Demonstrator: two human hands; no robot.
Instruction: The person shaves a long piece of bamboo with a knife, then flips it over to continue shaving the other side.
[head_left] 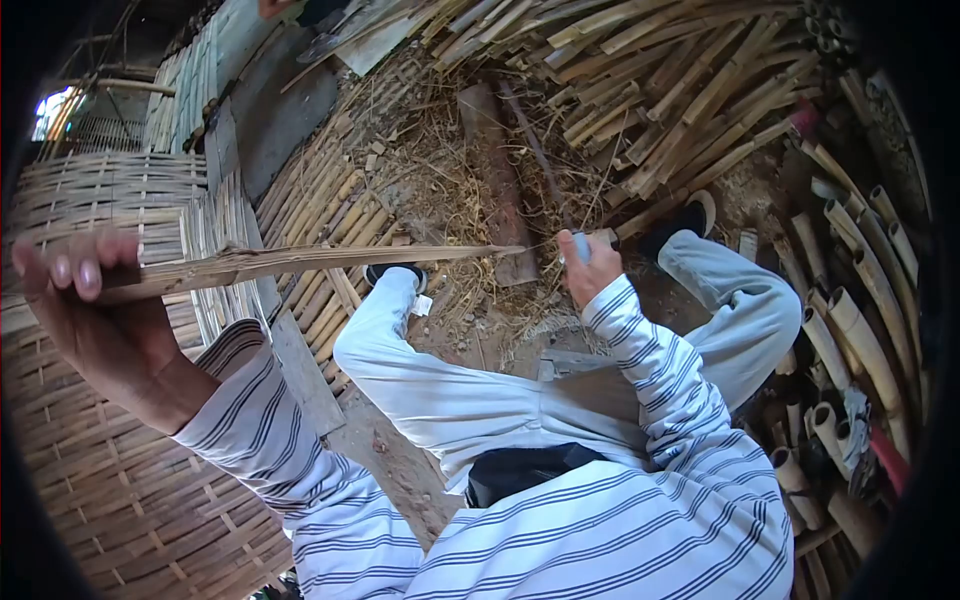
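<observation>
A long split bamboo strip (330,260) stretches across the view, its narrow end over the wooden block (492,170) on the ground. At the far left, my left hand (110,330) is closed around the strip's wider end, with the fingers over it and the palm below. My right hand (592,268) is closed on the handle of a long knife (535,150), beside the strip's narrow end. The knife's dark, thin blade points away from me, along the right side of the block. Part of the handle is hidden by my fingers.
Fibrous shavings (430,190) litter the ground around the block. Split bamboo pieces (690,70) are piled at the back right, and bamboo poles (860,330) stack along the right. A woven bamboo panel (110,430) lies at left. Short bamboo sticks (330,215) line the ground beyond my left foot.
</observation>
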